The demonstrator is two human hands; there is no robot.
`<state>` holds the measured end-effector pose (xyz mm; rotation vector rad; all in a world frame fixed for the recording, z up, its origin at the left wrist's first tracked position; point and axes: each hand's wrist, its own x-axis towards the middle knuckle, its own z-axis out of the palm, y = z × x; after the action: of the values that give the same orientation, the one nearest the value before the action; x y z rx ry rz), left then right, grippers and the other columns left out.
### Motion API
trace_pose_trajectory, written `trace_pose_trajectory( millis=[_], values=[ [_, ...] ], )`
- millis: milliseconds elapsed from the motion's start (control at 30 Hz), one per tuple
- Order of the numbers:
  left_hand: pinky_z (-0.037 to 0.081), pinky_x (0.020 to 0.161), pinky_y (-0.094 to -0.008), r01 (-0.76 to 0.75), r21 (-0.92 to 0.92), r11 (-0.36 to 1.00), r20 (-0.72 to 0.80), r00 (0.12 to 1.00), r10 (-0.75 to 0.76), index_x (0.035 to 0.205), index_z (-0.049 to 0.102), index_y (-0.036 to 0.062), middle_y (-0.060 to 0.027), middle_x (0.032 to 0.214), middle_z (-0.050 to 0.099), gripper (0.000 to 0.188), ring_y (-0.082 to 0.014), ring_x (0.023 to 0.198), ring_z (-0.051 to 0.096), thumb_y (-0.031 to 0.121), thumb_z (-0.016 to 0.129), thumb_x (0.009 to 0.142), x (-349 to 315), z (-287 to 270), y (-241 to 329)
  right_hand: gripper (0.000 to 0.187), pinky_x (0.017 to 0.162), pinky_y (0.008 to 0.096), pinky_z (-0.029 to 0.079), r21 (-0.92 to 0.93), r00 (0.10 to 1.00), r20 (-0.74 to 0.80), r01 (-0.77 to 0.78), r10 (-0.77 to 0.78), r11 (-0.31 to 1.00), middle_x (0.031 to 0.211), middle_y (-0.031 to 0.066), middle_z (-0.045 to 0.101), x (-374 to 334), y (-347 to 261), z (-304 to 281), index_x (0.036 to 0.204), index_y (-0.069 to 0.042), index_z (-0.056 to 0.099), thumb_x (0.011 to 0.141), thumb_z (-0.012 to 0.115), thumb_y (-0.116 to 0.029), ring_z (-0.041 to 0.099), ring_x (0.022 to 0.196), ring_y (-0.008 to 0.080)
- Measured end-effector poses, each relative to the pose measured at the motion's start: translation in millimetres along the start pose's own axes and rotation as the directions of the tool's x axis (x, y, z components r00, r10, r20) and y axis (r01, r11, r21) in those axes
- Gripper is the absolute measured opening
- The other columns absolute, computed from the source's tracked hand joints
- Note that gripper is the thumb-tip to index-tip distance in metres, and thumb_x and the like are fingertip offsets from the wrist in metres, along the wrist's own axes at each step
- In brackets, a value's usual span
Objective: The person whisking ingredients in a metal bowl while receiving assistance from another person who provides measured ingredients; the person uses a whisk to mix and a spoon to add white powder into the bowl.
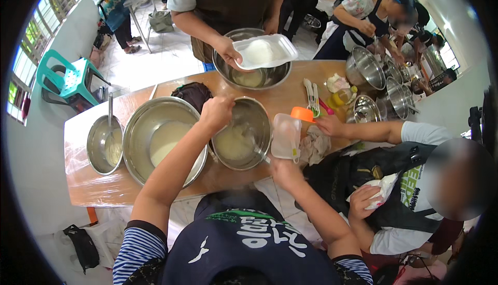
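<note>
In front of me a steel mixing bowl (263, 118) stands tilted towards me on the table, with pale batter (232, 143) inside. My left hand (218, 112) is closed on its far left rim. At the near right side my right hand (287, 174) grips the handle of a whisk (255, 147); its wires reach into the batter. Just left of this bowl is a larger steel bowl (136, 124) of pale batter, partly hidden behind my left forearm. Beside my right hand stands a clear plastic container (286, 135).
Across the table a person holds a white tray (280, 51) of white powder over another bowl (224, 72). A person at right holds an orange cup (302, 113). A small bowl (94, 147) with a whisk stands left. Measuring spoons (311, 95) and an oil bottle (340, 98) lie right.
</note>
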<state>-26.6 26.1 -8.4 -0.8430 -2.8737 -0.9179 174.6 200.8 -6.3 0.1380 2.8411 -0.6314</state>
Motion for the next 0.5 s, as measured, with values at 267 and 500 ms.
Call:
trace_pose_trajectory(
  millis=[267,500],
  values=[
    [0.047,0.066,-0.0414,-0.095,-0.036,0.995,-0.075,0.993,0.092,0.095,0.060,0.0073,-0.0146,0.085,0.061,0.021,-0.0323,0.077,0.058,0.015,0.056,0.077,-2.9,3.2,0.2,0.036,0.073,0.0420,0.046,0.178,0.978,0.182,0.072,-0.105,0.981,0.085,0.0225,0.059,-15.3,11.5,-1.9,0.112,-0.010,0.055,0.078,0.055,-0.020,0.058,0.083,0.0334],
    [0.047,0.067,-0.0400,-0.087,-0.050,0.995,-0.080,0.993,0.083,0.096,0.062,0.0075,-0.0149,0.086,0.061,0.021,-0.0319,0.078,0.058,0.014,0.056,0.076,-7.1,0.3,-1.4,0.039,0.071,0.0385,0.046,0.398,0.959,0.202,0.104,-0.198,0.912,0.089,0.0225,0.060,-13.8,-3.3,-15.0,0.114,-0.009,0.053,0.077,0.056,-0.019,0.059,0.083,0.0347]
  ],
)
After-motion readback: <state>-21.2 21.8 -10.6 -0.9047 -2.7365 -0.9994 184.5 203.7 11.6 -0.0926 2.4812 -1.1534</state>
